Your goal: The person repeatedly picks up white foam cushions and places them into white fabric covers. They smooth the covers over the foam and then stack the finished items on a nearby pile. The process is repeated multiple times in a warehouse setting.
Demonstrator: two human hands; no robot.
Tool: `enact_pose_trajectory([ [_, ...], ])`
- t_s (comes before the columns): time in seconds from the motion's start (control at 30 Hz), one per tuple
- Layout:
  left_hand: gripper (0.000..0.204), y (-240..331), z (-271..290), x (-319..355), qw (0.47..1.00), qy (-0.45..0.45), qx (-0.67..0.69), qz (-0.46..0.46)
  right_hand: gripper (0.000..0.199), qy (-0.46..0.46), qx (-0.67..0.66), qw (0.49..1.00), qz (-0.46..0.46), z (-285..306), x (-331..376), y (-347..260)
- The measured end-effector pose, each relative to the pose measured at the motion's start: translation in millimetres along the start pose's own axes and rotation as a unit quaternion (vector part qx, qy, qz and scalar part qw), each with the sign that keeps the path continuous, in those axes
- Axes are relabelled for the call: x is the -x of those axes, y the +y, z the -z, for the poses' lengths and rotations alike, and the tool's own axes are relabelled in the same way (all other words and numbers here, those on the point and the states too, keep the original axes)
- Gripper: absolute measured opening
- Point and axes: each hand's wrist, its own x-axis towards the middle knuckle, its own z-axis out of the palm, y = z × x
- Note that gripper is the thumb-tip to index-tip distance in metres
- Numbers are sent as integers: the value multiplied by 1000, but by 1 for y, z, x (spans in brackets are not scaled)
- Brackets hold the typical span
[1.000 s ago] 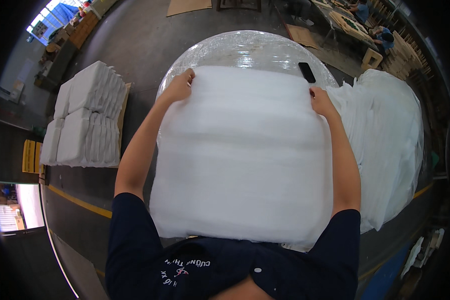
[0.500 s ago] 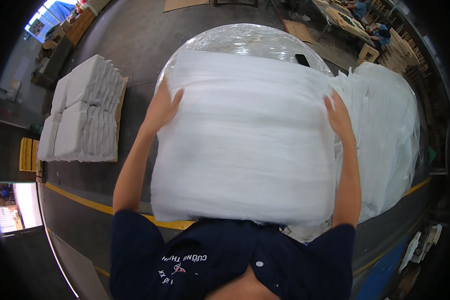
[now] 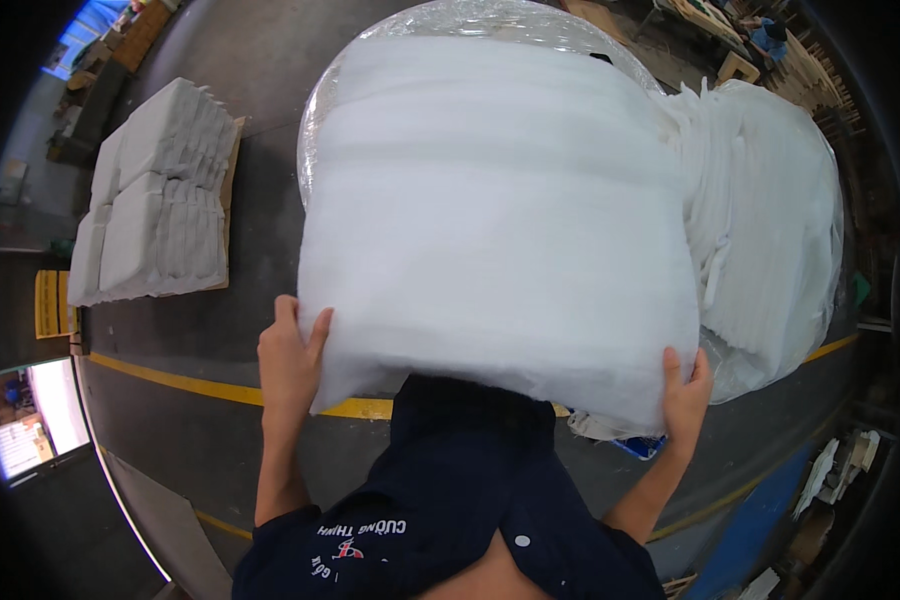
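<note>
A thick, soft sheet of white wadding (image 3: 500,220) lies over a round surface covered in clear plastic film (image 3: 315,130). My left hand (image 3: 292,358) grips the sheet's left edge near its front corner, thumb on top and the other fingers partly out of sight. At the front right corner, my right hand (image 3: 684,395) pinches the wadding, with its thumb and fingers around the edge. The sheet's front edge hangs near my waist and droops lower at both corners. A sliver of a black phone (image 3: 601,58) shows behind the sheet's far edge.
To the right is a large plastic-wrapped bundle of folded white wadding (image 3: 770,220). Stacks of white pads (image 3: 160,190) stand on a board at the left. A yellow floor line (image 3: 200,385) crosses behind my arms. A person (image 3: 770,38) works at the far right.
Both hands have moved from the sheet's far sides toward me to its front corners and now grip them. The view has tipped lower, and the sheet's front edge has lifted and sagged.
</note>
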Motion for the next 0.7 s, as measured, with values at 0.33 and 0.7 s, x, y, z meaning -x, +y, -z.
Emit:
enact_pose_trajectory([
  [0.33, 31, -86, 15, 15, 911, -211, 352, 26, 34, -111, -355, 927, -45, 12, 30, 54],
  [0.7, 29, -107, -10, 43, 900, -184, 394, 20, 33, -50, -367, 928, 31, -8, 60, 81],
])
